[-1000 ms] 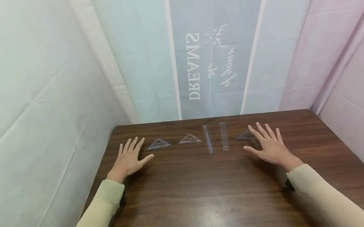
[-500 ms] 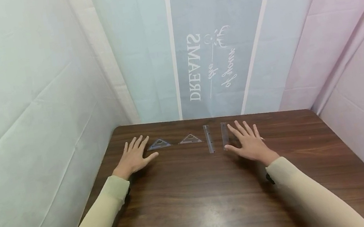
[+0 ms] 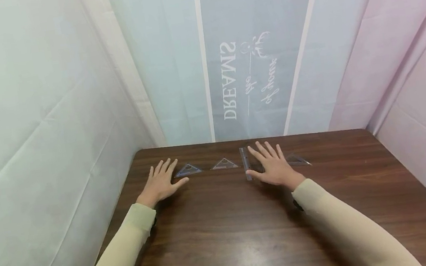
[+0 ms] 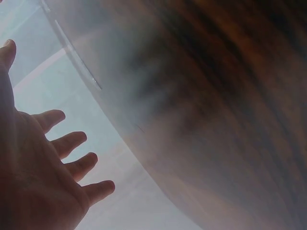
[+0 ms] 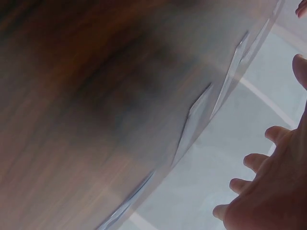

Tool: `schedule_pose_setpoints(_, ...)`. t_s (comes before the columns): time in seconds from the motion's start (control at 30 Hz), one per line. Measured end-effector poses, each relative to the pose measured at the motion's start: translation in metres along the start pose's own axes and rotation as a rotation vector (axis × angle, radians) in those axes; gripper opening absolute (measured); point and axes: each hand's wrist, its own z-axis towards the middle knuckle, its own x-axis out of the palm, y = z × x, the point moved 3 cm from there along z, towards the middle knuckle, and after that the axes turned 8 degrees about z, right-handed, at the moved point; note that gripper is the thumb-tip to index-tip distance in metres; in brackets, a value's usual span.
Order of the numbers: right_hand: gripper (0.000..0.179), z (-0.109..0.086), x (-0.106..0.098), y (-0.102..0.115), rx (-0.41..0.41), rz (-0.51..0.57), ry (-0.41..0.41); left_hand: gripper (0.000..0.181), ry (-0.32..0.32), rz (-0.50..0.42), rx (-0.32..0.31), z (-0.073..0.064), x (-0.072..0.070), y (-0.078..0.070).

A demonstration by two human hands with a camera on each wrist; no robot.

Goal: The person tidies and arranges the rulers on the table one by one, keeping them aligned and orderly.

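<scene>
My left hand (image 3: 159,182), fingers spread, hovers beside a clear set square with a blue edge (image 3: 188,169). A second clear set square (image 3: 224,163) lies to its right. Over the rulers is my right hand (image 3: 272,165), palm down and fingers apart. Its thumb and index fingertip overlap one clear ruler (image 3: 245,164) in the head view, and most of the other ruler is hidden beneath it. Beyond this hand, a third set square (image 3: 299,160) shows partly. Both wrist views show straight, separated fingers on the left hand (image 4: 43,167) and right hand (image 5: 273,187), holding nothing.
The brown wood-grain table (image 3: 217,223) has rounded far corners, and the drawing tools lie in a row along its far edge. Behind it hangs a blue-grey curtain (image 3: 246,19) with mirrored lettering. Pale cloth walls (image 3: 33,131) close in both sides.
My right hand has swept left from over the rightmost set square to over the rulers, uncovering part of that set square. My left hand has shifted slightly right.
</scene>
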Motion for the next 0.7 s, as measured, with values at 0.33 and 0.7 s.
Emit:
schedule_pose_setpoints(0.33, 0.094, 0.022, 0.020, 0.026, -0.043, 0.003, 0.048, 0.100, 0.010, 0.003, -0.001, 0.004, 0.000, -0.006)
schedule_pose_setpoints(0.7, 0.093, 0.047, 0.040, 0.058, -0.120, 0.005, 0.085, 0.097, 0.022, 0.001, 0.007, 0.009, 0.003, -0.008)
